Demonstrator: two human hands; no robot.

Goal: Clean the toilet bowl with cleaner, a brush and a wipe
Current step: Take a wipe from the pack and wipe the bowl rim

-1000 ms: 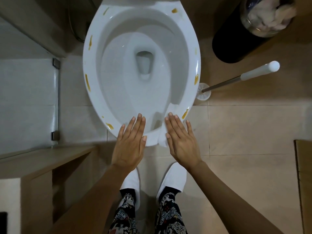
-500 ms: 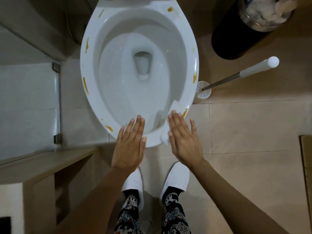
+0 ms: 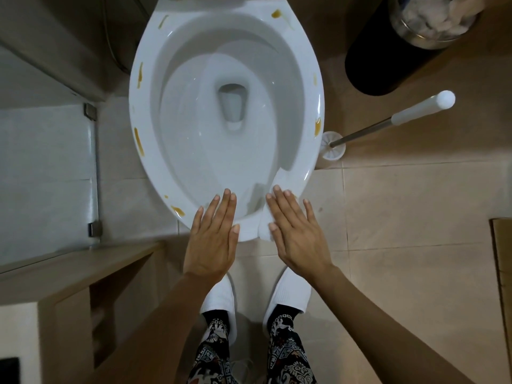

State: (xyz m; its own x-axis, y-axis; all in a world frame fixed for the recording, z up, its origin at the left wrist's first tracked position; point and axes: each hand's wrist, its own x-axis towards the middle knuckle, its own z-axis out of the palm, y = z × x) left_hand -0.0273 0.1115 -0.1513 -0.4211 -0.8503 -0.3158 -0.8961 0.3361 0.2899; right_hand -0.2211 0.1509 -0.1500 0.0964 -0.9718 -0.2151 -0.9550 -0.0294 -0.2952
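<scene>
The toilet bowl (image 3: 155, 112) fills the upper middle of the view, its white rim dotted with yellow-brown smears at about 8, 9, 10, 11, 1 and 3 o'clock around the opening. At the bowl's 6 o'clock edge the left hand (image 3: 213, 239) is held flat, palm down, fingers straight and close together, fingertips over the front rim; it holds nothing. Just beside it, at roughly 5 o'clock on the rim, the right hand (image 3: 299, 236) is also flat with straight fingers, lying over a white wipe (image 3: 281, 180) that drapes across the rim; whether the palm presses on the wipe or hangs just above it cannot be told. The toilet brush (image 3: 393, 123) stands in its white holder (image 3: 333, 146) on the tiled floor (image 3: 415, 217) at the bowl's 3 o'clock, its handle leaning away toward 2 o'clock. A dark bin (image 3: 388, 59) holding crumpled paper sits at 1 o'clock. White shoes (image 3: 288, 295) and patterned trousers (image 3: 288, 350) show at 6 o'clock.
</scene>
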